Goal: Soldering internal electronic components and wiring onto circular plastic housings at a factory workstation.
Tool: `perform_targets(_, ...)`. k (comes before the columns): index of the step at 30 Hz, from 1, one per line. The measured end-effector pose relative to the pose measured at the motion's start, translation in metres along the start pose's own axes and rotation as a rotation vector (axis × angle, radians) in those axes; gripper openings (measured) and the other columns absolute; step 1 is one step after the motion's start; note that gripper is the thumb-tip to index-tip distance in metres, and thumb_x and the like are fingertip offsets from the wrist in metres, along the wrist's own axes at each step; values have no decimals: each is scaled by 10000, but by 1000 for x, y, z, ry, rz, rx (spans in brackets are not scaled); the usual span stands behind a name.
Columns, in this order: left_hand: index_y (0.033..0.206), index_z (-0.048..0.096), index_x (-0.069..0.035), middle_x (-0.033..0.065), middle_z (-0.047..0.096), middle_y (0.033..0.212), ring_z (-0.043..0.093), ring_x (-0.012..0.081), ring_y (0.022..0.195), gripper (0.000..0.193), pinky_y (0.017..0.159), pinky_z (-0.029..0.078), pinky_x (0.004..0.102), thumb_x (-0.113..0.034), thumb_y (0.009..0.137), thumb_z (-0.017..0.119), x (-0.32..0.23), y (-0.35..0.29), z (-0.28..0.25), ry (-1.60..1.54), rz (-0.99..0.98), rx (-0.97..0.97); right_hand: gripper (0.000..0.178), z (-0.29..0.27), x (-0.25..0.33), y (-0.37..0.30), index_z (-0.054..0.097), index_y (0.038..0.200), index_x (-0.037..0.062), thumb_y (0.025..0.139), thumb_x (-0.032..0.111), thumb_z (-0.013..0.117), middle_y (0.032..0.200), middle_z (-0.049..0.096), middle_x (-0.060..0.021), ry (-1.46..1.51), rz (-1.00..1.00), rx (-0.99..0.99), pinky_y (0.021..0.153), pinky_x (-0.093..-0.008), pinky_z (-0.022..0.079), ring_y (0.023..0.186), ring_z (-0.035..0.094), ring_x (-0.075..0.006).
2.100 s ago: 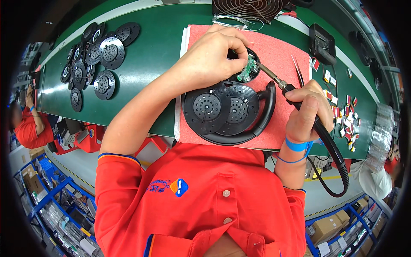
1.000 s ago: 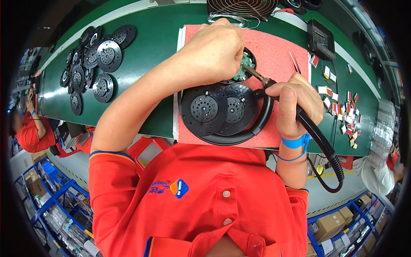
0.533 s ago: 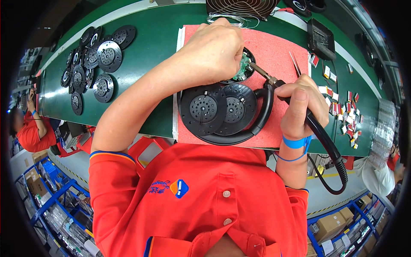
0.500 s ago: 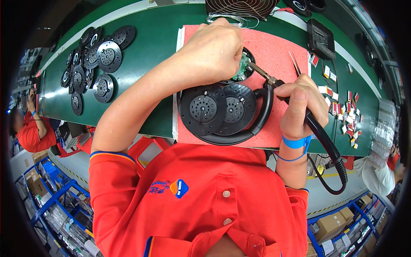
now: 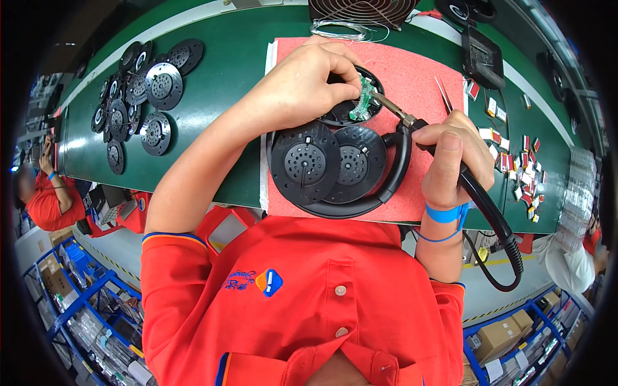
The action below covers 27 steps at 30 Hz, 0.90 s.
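A green table (image 5: 232, 71) curves across the view, with a pink foam mat (image 5: 425, 71) on it. Behind stand blue racks (image 5: 69, 305), one at lower left and one at lower right, and a co-worker in red (image 5: 51, 206) sits at far left.

On the mat lie two black perforated discs (image 5: 306, 161), overlapping, beside one curved black band (image 5: 400, 177). Above them, one round black cup (image 5: 335, 118) holds one green circuit board (image 5: 362, 106). The right hand (image 5: 458, 157) grips one soldering iron (image 5: 476, 190), its tip at the board's right edge. The left hand (image 5: 315, 80) has thumb and forefinger drawn narrow at the board's left side; I cannot tell what they pinch.

One pair of tweezers (image 5: 444, 95), one black tray (image 5: 483, 51) and one fan (image 5: 364, 9) show. The left-hand pile of discs (image 5: 164, 85) and the scattered small packs (image 5: 526, 143) overlap too much to count.
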<state>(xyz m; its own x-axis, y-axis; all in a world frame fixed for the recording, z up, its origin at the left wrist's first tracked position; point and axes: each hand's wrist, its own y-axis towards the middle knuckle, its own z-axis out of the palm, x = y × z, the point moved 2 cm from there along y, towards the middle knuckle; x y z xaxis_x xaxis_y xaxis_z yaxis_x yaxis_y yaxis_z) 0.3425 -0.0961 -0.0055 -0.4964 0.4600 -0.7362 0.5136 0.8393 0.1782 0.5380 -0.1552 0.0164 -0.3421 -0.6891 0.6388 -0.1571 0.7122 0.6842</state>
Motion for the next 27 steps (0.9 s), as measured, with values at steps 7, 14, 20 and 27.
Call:
perform_targets(7,737,658,-2,87,636,1042,508,266,1087,66,932,392,364,-66,726,651,-6,-3,3,207,59,-12,312,2,-1,-2,590,638,-48,875,129,492,574,582,-95,-3,10,28,459,-280,312,495,450,-153)
perform_targets(14,644,648,-37,58,652,891,519,256,1055,52,889,359,404,-50,676,608,-11,0,6,350,228,-106,299,4,-1,-1,591,635,-45,871,118,504,583,590,-93,2,-19,65,454,-277,309,487,444,-152)
perform_targets(20,651,652,-23,78,649,842,524,265,1052,68,894,360,418,-29,669,587,-15,1,8,420,225,-101,277,5,-1,0,594,638,-40,861,101,509,590,595,-92,-12,-21,93,455,-280,321,481,442,-152)
perform_targets(27,645,639,-5,109,641,834,540,283,1036,64,888,368,429,-24,659,579,-16,0,9,400,186,-119,270,6,-1,0,594,632,-36,853,94,509,582,589,-87,-17,-24,112,455,-283,321,477,442,-154)
